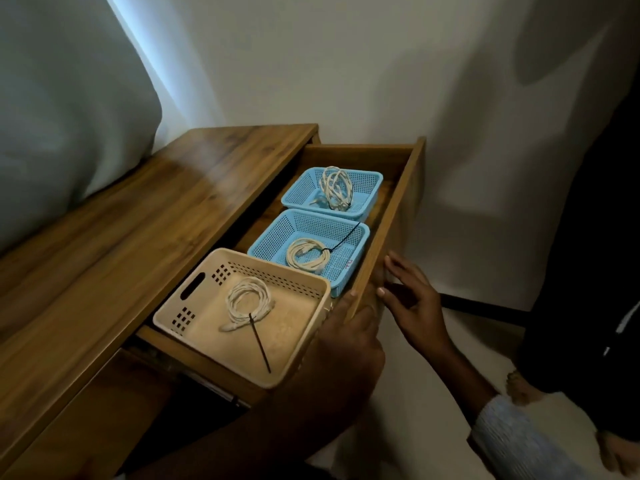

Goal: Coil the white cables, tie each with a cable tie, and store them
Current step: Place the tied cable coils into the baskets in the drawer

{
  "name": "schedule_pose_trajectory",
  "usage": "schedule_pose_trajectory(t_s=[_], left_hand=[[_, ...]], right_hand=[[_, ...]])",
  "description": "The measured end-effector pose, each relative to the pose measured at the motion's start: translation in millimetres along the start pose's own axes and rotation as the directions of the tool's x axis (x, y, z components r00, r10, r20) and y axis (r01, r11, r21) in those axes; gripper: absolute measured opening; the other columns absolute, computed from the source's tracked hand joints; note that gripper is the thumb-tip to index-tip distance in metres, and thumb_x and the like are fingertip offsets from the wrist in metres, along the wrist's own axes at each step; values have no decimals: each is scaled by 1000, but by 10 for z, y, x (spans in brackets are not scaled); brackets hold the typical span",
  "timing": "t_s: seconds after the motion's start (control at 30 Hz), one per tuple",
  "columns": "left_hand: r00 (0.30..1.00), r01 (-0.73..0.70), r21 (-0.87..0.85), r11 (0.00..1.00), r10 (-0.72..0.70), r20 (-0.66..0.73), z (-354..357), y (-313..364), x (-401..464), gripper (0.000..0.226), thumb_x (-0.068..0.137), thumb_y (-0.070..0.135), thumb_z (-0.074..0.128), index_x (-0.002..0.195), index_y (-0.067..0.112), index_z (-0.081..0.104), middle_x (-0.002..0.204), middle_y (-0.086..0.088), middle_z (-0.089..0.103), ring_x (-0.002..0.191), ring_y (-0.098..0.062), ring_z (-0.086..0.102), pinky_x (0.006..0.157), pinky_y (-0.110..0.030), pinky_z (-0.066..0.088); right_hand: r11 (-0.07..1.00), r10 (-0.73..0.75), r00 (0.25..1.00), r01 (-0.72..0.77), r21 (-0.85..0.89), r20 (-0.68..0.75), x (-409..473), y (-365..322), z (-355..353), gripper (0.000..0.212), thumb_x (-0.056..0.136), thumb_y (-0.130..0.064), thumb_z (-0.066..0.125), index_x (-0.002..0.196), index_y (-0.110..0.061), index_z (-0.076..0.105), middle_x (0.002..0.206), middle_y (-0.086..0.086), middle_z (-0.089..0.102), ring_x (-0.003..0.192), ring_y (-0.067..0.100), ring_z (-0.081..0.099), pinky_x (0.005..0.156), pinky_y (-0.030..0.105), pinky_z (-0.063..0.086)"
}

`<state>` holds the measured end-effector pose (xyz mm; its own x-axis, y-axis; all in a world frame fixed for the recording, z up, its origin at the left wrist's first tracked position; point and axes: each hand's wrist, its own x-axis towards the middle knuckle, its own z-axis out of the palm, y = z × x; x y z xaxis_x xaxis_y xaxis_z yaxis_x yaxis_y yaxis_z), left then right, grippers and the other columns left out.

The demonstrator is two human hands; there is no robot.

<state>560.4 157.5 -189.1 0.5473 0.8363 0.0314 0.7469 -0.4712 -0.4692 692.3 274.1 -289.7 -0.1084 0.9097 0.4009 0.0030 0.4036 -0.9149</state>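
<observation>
Left hand (349,341): nearest the lens, at the front panel of the open drawer (398,216); fingers curl over the panel's top edge and hold it.
Right hand (412,299): just right of the left hand, fingers straight and spread, tips against the outer face of the drawer front; holds nothing.
Beige basket (242,268): front of drawer, handle slot on its left wall.
Near cable (247,301): white, flat round coil on the beige basket's floor; plug end trails to the lower left; dark cable tie (260,344) cinched at the coil's lower edge, its long tail running toward the basket's near corner.
Middle blue basket (273,240): just behind the beige one.
Middle cable (308,254): white, flat coil; black tie (343,239) on its right side, tail angled up to the rim.
Far blue basket (370,192): rearmost.
Far cable (335,188): white, looser bundle standing on edge; tie unclear.
Bench (138,216): wooden, carries the drawer.
</observation>
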Motion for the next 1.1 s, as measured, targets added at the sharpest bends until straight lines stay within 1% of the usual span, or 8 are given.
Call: schedule_pose_trajectory(t_s=[0.1,0.27,0.37,0.5,0.57,0.73,0.87,1.1], left_hand=[[999,38,27,999,-38,8,114,-120,-82,32,100,18,43,102,7,73,128,-21,63,128,-34,52,116,-56,28],[998,43,107,993,-37,-55,360,-523,-246,36,94,15,42,99,7,76,119,-12,71,121,-26,62,112,-54,36],[998,68,144,987,-70,8,442,-779,-398,44,90,18,36,107,10,76,124,-10,69,125,-25,60,112,-56,34],[944,128,247,961,-194,266,522,-1059,-675,59,98,30,40,151,5,35,162,-18,24,152,-34,13,120,-60,-4],[929,160,300,941,-246,277,626,-1184,-835,68,99,37,43,155,5,21,165,-17,10,153,-34,0,118,-60,-13],[910,271,330,904,-352,218,847,-1493,-1190,67,100,41,38,156,7,21,165,-15,11,154,-31,3,119,-58,-12],[892,288,379,880,-391,229,978,-1676,-1362,65,103,37,29,158,9,7,165,-14,-3,153,-29,-8,117,-56,-18],[891,297,416,860,-406,203,1080,-1884,-1462,62,104,32,28,158,8,8,166,-14,0,154,-29,-3,120,-51,-15]], right_hand=[[1000,-16,996,16,-5,91,28,78,167,62,89,-6,73,146,-12,50,155,-3,41,142,0,39,104,13,42],[998,-53,976,55,-6,211,230,195,605,73,89,-20,76,153,-22,41,161,-6,30,149,9,30,112,44,45],[997,-51,963,62,-34,264,394,226,904,78,87,-30,76,154,-26,37,162,-7,27,150,8,28,109,50,47],[983,-56,934,113,-142,354,584,203,1264,83,88,-33,77,157,-25,31,165,-2,21,150,10,22,117,48,38],[966,-47,916,144,-216,399,681,165,1457,84,89,-36,75,158,-21,28,167,2,19,150,14,20,121,39,28],[950,12,865,146,-275,501,837,81,1917,93,88,-39,75,160,-16,20,167,9,14,151,31,25,121,48,29],[940,61,848,128,-315,527,893,-6,2239,99,88,-43,74,161,-14,13,167,12,14,153,28,19,120,41,24],[907,149,823,106,-407,548,1019,-115,2567,105,87,-48,73,161,-15,7,168,10,9,152,32,23,118,40,28]])
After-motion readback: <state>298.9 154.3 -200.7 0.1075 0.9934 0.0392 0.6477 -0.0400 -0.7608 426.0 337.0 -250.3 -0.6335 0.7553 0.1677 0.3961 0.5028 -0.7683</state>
